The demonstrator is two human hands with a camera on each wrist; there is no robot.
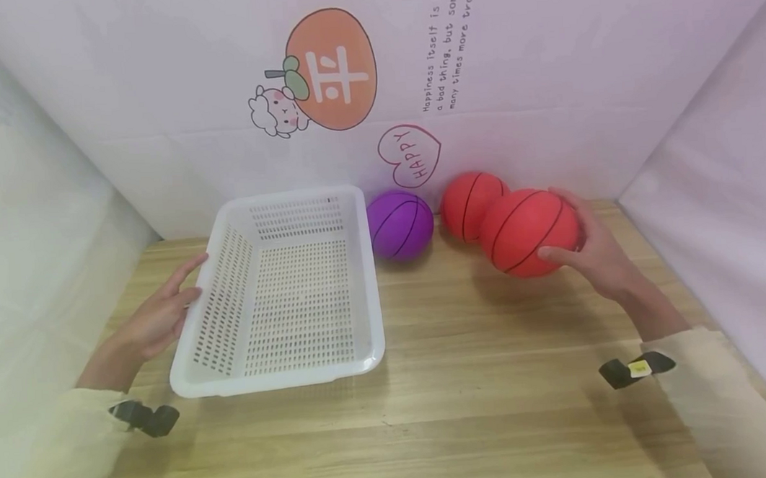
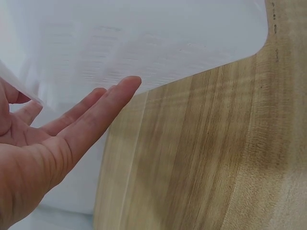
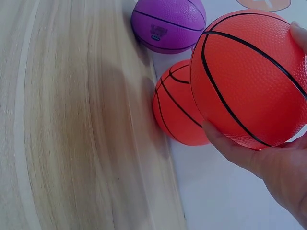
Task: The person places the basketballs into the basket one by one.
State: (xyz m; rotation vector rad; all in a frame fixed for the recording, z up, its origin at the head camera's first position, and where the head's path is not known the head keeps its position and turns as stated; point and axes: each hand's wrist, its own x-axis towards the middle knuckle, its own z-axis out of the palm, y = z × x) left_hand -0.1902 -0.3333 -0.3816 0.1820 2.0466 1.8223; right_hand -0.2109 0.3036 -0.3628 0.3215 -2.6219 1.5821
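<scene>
A white plastic basket (image 1: 375,304) with slotted walls and floor is on the left of the wooden table, with nothing inside it. My left hand (image 1: 159,316) grips its left rim; in the left wrist view two fingers (image 2: 103,112) stretch out beneath, along the basket's outer wall. On the right, my right hand (image 1: 591,246) holds a red toy basketball (image 1: 526,233), thumb on the near side and the other fingers mostly hidden behind. The held ball overlaps a second red basketball (image 3: 180,108) standing at the back of the table. Between that one and the basket sits a purple basketball (image 1: 403,225).
A white printed sheet (image 1: 187,97) with a cartoon fruit and writing rises behind the table (image 1: 444,409). White sheets (image 1: 731,177) also hang at both sides. Dark bands (image 1: 637,368) circle both sleeves.
</scene>
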